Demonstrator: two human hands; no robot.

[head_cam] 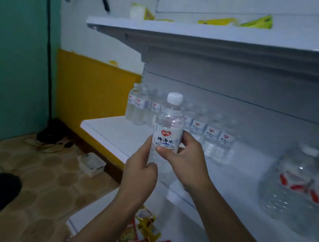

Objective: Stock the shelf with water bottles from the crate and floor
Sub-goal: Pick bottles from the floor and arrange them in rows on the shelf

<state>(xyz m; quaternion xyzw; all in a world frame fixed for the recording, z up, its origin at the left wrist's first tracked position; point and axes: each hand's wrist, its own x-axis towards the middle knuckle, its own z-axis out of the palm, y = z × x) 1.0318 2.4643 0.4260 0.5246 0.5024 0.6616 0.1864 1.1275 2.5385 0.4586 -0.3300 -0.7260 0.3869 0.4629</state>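
Two hands held one water bottle upright in front of the shelf: my left hand wrapped its lower body, my right hand pinched it at the label. Behind it, I saw a row of bottles standing on that shelf.

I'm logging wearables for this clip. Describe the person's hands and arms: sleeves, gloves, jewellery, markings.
Both the left hand and the right hand are bare, with no gloves. No rings or markings show on the visible fingers, and no watch or band at either wrist. Both forearms are uncovered down to the frame edge, so no sleeve is in view. The dim, soft picture hides finer detail.
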